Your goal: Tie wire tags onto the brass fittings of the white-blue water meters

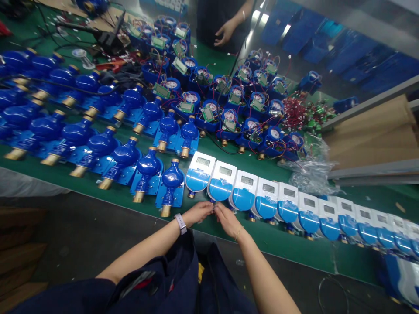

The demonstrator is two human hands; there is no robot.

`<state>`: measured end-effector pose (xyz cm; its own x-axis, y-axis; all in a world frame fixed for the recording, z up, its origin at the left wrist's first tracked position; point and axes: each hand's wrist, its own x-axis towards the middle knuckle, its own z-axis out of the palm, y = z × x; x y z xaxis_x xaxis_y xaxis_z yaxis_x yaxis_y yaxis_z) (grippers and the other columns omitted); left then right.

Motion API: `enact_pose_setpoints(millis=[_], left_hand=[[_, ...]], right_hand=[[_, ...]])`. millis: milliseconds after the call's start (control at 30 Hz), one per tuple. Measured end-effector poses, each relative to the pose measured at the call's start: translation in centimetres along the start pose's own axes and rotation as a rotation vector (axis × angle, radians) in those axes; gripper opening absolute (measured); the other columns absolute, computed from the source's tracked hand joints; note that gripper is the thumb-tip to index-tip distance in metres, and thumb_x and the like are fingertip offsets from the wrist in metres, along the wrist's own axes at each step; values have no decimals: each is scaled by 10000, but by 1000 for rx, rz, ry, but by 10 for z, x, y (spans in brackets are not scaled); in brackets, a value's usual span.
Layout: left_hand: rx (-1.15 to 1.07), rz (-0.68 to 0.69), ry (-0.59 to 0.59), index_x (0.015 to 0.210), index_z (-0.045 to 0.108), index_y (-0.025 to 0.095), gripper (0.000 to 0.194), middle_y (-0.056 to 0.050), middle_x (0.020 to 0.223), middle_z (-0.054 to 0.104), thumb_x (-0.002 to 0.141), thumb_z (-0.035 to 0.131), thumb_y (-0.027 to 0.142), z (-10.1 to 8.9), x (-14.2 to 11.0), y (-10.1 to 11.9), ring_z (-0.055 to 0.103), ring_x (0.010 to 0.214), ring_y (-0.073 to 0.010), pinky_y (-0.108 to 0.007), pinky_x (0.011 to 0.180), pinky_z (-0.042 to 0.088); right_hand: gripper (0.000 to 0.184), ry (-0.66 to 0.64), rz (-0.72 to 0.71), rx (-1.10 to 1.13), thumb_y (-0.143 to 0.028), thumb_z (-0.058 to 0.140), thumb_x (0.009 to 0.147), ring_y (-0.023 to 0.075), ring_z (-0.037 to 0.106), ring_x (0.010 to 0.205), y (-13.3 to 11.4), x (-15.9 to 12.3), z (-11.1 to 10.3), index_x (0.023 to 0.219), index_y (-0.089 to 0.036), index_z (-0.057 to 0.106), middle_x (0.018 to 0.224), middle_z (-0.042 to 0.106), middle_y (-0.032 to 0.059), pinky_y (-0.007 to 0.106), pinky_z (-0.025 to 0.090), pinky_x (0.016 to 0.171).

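At the table's near edge, my left hand [199, 212] and my right hand [227, 220] meet at the lower pipe end of a water meter [222, 181]. That meter has a white top with a small display and a blue cover, and is second from the left in its row. The fingers of both hands are closed around the pipe end and hide it. Any small part between the fingertips cannot be made out. Just left stands another white-and-blue water meter [200, 172]. Beyond it, a blue meter body [172, 179] lies with its brass ends showing.
More finished-looking meters [309, 213] run right along the green table [262, 235]. Blue bodies [81, 135] fill the left side. Opened meters with wires and circuit boards [209, 111] stand behind, near plastic bags [307, 174]. Across the table, another person's hand [225, 32] shows.
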<state>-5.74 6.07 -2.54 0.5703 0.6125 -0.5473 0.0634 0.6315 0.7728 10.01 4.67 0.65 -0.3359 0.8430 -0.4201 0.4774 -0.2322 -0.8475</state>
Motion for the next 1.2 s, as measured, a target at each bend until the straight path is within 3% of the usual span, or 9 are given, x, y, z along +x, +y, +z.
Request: enact_pose_setpoints(millis=[67,167,267,333,500,700,867,1067,1200], left_hand=[[-196,-106,-88,710,373,189,312,86,558,259,753,490,475,-3,1,-2,153,407,-36,-174,392,106],[-257,-79,-74,710,368,186,321,91,560,243,741,512,471,-4,1,-2,139,410,-31,-170,395,94],[-50,128,76,677,400,165,308,72,561,317,764,498,444,-1,2,-1,259,463,-48,-176,438,218],[104,250,121,662,427,153,290,45,599,402,791,468,408,-1,4,1,346,542,-69,-194,516,294],[425,276,65,667,479,159,263,24,599,458,841,381,331,-4,1,7,397,569,-98,-216,550,298],[832,404,289,720,540,183,187,-33,759,546,824,411,268,-1,-9,14,478,665,-131,-238,586,290],[519,292,201,695,522,166,236,-7,669,527,822,411,330,-5,-3,9,457,618,-114,-232,576,315],[-56,-172,43,735,466,174,261,104,481,271,658,586,392,-14,8,0,219,399,-45,-175,407,143],[-93,-131,67,724,451,172,261,103,491,279,654,594,380,-10,11,-1,220,406,-42,-174,409,146]], right_hand=[[282,22,12,5,-414,352,854,126,453,552,-2,3,3,697,-207,461,568,461,-39,255,357,576],[351,88,174,221,-488,366,819,105,379,409,1,9,14,602,-215,405,460,377,-66,253,354,489],[406,153,361,502,-554,357,788,65,221,303,6,13,24,552,-225,319,398,233,-111,241,335,403],[414,158,329,492,-562,362,787,65,250,311,7,12,23,556,-219,337,404,257,-106,236,337,408],[379,112,117,156,-523,371,812,111,418,467,5,6,10,625,-204,453,502,429,-43,244,352,483],[423,253,358,332,-566,339,785,93,312,379,8,14,28,550,-215,360,435,325,-64,240,337,390],[390,188,188,165,-515,318,829,115,384,431,10,12,22,603,-213,414,476,389,-46,245,330,445],[289,97,31,-120,-396,330,864,143,451,542,9,5,7,666,-221,448,556,463,-29,247,308,535],[323,178,51,-194,-402,331,860,146,448,532,10,7,12,635,-215,467,546,475,-24,248,293,539]])
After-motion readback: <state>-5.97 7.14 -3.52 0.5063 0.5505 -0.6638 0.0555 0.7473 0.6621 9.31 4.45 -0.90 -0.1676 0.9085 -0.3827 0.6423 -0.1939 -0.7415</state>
